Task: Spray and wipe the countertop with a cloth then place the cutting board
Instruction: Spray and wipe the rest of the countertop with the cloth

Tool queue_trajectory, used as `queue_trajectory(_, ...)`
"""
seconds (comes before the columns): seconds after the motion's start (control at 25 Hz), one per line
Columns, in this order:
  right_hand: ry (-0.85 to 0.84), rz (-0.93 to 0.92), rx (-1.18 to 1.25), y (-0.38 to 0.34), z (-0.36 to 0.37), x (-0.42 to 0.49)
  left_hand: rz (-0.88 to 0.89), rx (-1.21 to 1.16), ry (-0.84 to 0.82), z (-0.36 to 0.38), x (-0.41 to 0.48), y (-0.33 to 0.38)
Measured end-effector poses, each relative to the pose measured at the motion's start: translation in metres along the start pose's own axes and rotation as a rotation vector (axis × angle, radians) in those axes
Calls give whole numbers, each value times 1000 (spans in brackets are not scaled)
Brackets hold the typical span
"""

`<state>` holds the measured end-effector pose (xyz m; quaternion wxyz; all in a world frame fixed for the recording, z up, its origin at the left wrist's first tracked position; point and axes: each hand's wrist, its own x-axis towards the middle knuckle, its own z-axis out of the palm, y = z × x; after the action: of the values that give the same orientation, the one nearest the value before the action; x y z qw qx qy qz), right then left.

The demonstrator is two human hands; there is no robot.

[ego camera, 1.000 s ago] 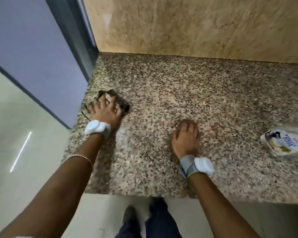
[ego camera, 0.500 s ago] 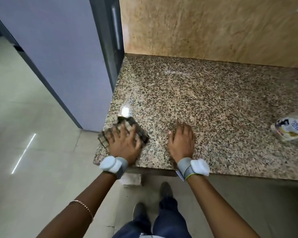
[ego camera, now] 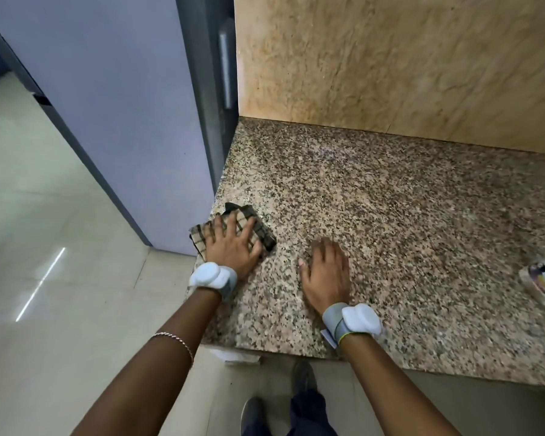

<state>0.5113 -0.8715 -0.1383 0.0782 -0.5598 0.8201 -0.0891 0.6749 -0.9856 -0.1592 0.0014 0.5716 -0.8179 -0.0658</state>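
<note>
The cloth [ego camera: 264, 236] lies at the counter's [ego camera: 390, 215] 8 o'clock corner, and one edge appears to hang past the stone's left side. The left hand [ego camera: 230, 247] presses it flat with its fingers spread. The right hand [ego camera: 326, 276], at the cloth's 3 o'clock, rests palm-down on bare stone, fingers close together though blurred. The cloth looks soft, light and folded. It should slide well under a flat palm but would probably bunch if pinched by a corner. No board is in view.
</note>
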Motion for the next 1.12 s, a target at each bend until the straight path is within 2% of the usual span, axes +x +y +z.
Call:
queue_trajectory(0.32, -83, -61, -55, 7, 14, 87, -56, -12, 9, -12, 133, 1)
queue_trajectory(0.52, 17, -69, -97, 9, 24, 89, -51, -32, -19, -24, 219, 9)
queue_trajectory(0.64, 1, -59, -94, 8, 24, 94, -82, -59, -14, -26, 245, 21)
queue_trajectory(0.8, -61, -57, -88, 11, 17, 84, -8, -39, 25, -19, 187, 13)
queue_trajectory(0.96, -118, -73, -47, 9, 14, 91, 2, -11, -34, -8, 99, 8)
queue_trajectory(1.04, -70, -57, -7, 15, 0, 84, 17, -6, -8, -6, 50, 23)
queue_trajectory(1.12, 16, 24, 58, 28, -17, 69, 105, -13, -30, -6, 9, 55)
